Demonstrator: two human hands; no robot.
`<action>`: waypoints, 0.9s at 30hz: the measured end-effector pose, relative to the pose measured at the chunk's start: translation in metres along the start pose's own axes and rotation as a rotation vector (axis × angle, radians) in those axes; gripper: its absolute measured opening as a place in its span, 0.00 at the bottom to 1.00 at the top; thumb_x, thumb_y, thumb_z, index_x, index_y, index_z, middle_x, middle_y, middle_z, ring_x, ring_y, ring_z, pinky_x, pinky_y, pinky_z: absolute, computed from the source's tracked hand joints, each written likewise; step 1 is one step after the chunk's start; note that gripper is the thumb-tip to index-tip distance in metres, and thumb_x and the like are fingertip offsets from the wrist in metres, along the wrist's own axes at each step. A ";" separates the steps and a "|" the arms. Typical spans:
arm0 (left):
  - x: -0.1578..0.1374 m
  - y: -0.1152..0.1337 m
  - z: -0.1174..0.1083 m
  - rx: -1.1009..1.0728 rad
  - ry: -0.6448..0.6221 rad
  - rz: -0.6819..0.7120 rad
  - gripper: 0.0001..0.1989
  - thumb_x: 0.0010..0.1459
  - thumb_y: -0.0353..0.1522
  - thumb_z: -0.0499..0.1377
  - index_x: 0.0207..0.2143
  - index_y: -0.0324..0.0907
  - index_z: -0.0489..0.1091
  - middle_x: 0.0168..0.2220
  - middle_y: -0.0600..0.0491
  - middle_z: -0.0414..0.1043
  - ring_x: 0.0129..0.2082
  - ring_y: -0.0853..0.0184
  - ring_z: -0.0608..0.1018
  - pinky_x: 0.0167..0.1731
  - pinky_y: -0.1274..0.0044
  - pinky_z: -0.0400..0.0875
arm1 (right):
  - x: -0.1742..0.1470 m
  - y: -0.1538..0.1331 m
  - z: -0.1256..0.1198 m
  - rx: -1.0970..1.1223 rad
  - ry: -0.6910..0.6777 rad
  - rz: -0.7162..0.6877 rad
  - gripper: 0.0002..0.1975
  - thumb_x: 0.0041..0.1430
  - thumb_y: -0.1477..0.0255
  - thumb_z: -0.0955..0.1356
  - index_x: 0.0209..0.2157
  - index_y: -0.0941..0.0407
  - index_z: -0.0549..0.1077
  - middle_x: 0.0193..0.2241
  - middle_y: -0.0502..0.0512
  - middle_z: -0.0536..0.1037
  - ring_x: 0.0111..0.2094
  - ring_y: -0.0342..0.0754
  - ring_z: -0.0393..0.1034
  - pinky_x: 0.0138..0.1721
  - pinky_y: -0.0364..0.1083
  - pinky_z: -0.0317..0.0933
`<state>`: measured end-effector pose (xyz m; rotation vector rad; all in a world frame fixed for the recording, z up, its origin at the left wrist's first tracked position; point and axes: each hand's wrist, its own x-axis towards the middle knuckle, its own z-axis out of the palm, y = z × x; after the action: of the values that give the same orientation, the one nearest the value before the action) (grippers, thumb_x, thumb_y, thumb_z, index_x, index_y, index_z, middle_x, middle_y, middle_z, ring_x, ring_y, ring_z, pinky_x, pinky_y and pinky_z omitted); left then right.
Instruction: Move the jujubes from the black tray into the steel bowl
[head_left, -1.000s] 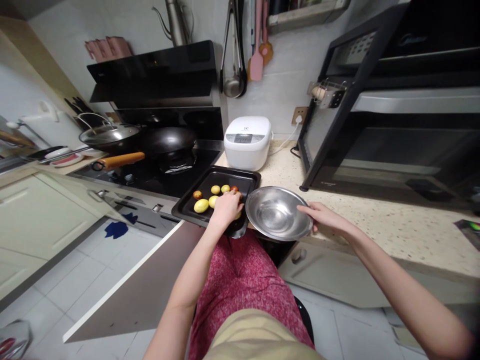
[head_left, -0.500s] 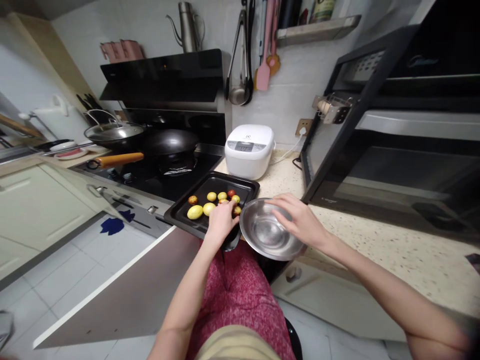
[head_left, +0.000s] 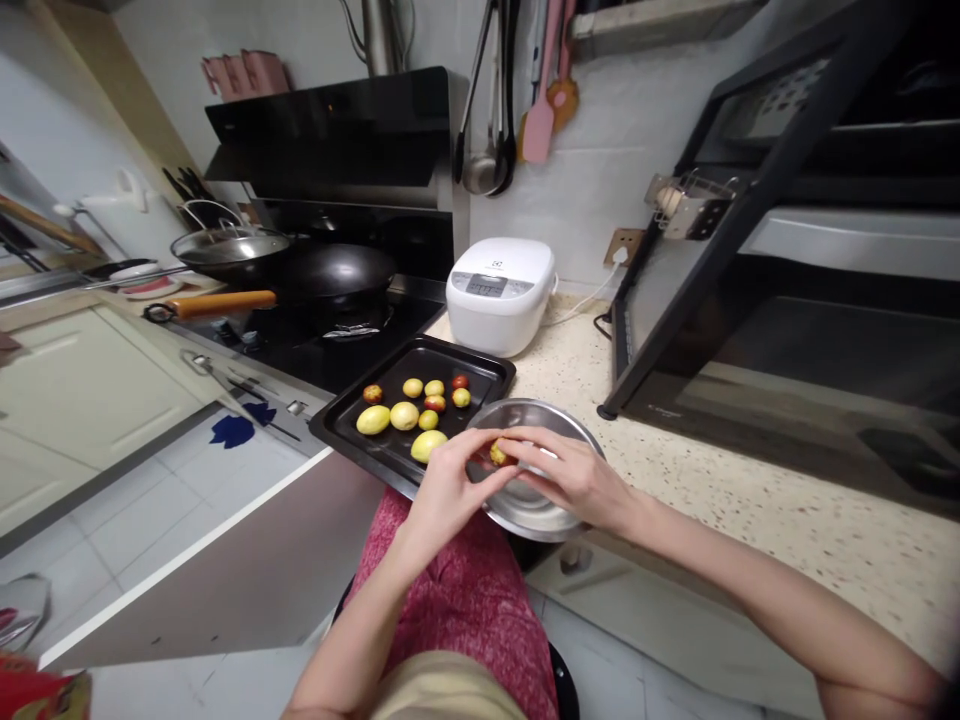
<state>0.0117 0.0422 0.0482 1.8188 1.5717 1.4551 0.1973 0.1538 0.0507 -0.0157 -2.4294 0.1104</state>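
Now the left hand (head_left: 448, 488) has quit the tray's (head_left: 386, 452) right edge and, with the right hand (head_left: 589, 478), pinches 1 mottled fruit (head_left: 499, 455), thus set apart, near the bowl's (head_left: 529, 512) left edge.

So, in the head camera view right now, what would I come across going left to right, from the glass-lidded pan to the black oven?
Glass-lidded pan, black baking tray, steel bowl, black oven.

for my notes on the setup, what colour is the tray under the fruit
The tray is black, seen best in the head view.
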 end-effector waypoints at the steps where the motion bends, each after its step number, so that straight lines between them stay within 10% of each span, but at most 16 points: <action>1: 0.000 0.001 0.003 -0.004 -0.011 0.008 0.16 0.61 0.35 0.69 0.51 0.43 0.77 0.43 0.50 0.82 0.38 0.65 0.82 0.42 0.76 0.78 | -0.002 0.000 -0.001 0.008 -0.004 -0.004 0.20 0.72 0.74 0.64 0.63 0.53 0.69 0.55 0.63 0.79 0.54 0.52 0.78 0.51 0.50 0.78; 27: -0.048 -0.016 0.006 0.396 -0.153 0.370 0.20 0.68 0.41 0.61 0.57 0.42 0.71 0.51 0.46 0.81 0.55 0.57 0.80 0.63 0.56 0.67 | -0.010 0.040 -0.009 0.092 -0.611 0.329 0.07 0.64 0.79 0.69 0.43 0.56 0.74 0.42 0.55 0.77 0.41 0.50 0.75 0.43 0.48 0.66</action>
<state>0.0149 0.0075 0.0105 2.4933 1.5916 1.1596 0.2100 0.1943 0.0479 -0.3935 -3.0072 0.4296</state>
